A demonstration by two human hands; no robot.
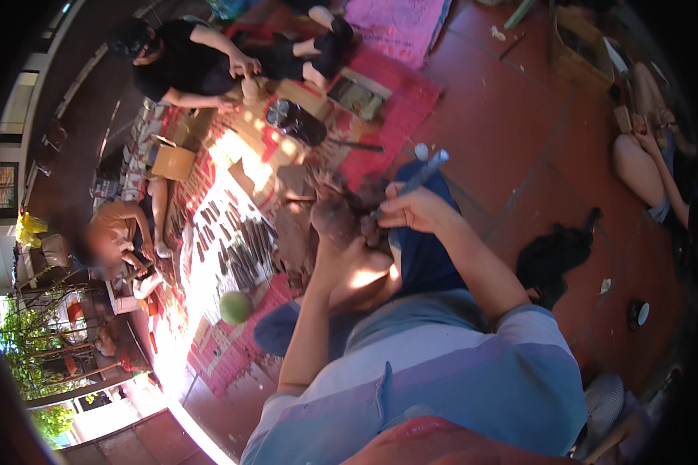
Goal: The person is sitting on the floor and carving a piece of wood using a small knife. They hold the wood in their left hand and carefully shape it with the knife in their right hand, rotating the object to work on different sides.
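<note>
My left hand (354,262) is closed around the underside of a brown, lumpy clay-like figure (335,222) with a rounded, smooth part, held above my lap. In my right hand (417,211) is a tool with a blue handle (426,172). Its handle slants up to the right, and its lower end points at the right side of the figure. Whether the tip touches the figure I cannot tell. Beyond the figure lie more brown clay-like pieces (295,183). Left of them, rows of dark sticks (236,236) lie in bright sunlight.
A red patterned mat (399,105) covers the tiled floor (496,132). On it stand a dark jar (296,122) and a green ball-like thing (236,308). Black cloth (554,260) lies right. Co-workers sit far left (182,62), left (120,232) and right (647,163).
</note>
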